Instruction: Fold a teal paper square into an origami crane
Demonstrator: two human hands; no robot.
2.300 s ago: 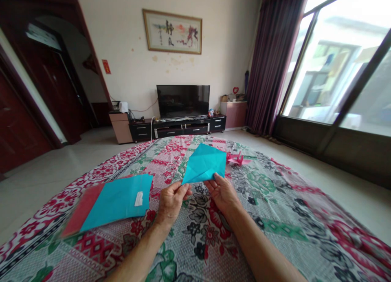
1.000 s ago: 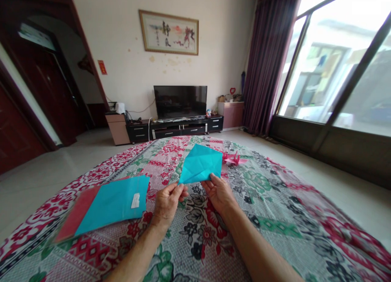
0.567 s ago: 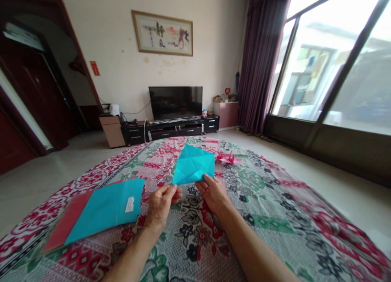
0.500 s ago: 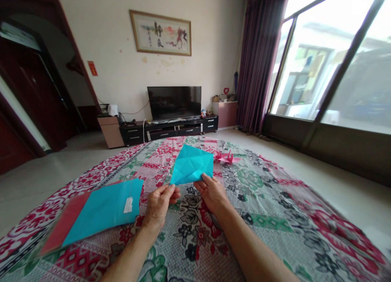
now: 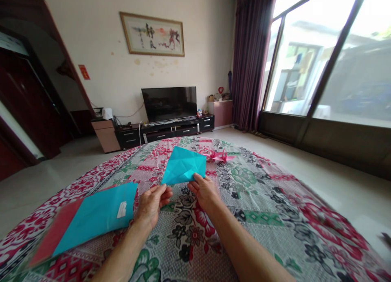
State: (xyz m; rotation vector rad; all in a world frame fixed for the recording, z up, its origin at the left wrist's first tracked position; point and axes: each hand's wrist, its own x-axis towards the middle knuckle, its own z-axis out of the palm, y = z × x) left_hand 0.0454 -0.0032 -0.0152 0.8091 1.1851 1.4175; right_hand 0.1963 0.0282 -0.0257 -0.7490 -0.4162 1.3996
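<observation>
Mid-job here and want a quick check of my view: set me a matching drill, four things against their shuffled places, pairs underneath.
Things
1. creased turquoise paper sheet
2. red-and-turquoise paper stack with white label
3. pink folded paper
4. black flat-screen television

Places
A. left of the left hand
B. on the low black cabinet
C. between thumb and fingers of the left hand and right hand
D. right of the held sheet

Pairs: 1-C, 2-A, 3-D, 4-B

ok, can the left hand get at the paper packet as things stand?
Likely yes: the paper packet lies beside the left hand, nothing visible between. The hand pinches the blue sheet by a corner, though, so it would probably let go first.
</observation>
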